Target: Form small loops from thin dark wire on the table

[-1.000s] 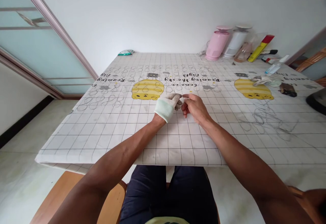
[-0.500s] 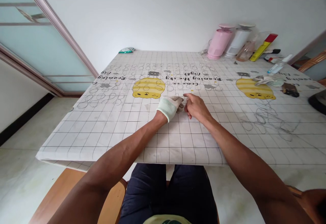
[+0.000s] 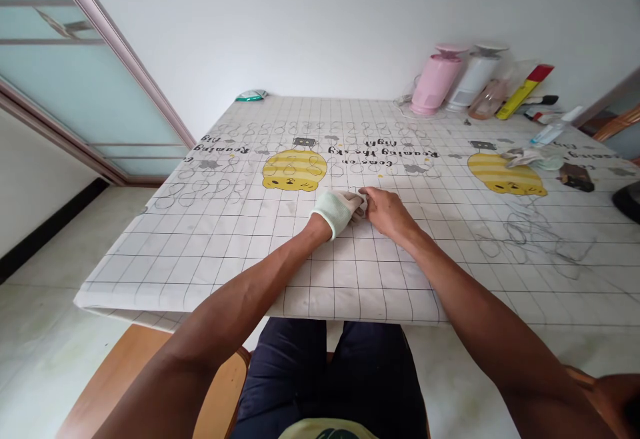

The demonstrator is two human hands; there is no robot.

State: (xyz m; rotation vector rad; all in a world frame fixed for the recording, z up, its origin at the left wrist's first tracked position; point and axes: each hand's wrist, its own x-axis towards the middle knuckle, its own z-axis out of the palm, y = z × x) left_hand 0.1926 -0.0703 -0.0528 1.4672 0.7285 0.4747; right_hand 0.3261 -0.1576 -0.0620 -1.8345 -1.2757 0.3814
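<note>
My left hand wears a pale glove with a mint-green cuff, and its fingers are closed. Bare and pinched at the fingertips, my right hand meets it just above the checked tablecloth. A faint thin line shows by the fingertips; what they pinch is too small to make out. Beyond and to the left, rows of thin grey loops lie across the cloth, some over a printed yellow bear balloon. Over on the right lies a loose tangle of thin grey wire or thread.
At the back right stand a pink cylinder device, a white one, a yellow-and-red box and a clear bottle. A crumpled glove and a dark small object lie nearer. A green packet sits at the far left corner.
My hands have drawn together so the fingertips now meet. The right index finger has bent inward toward the glove. The view has shifted slightly.
</note>
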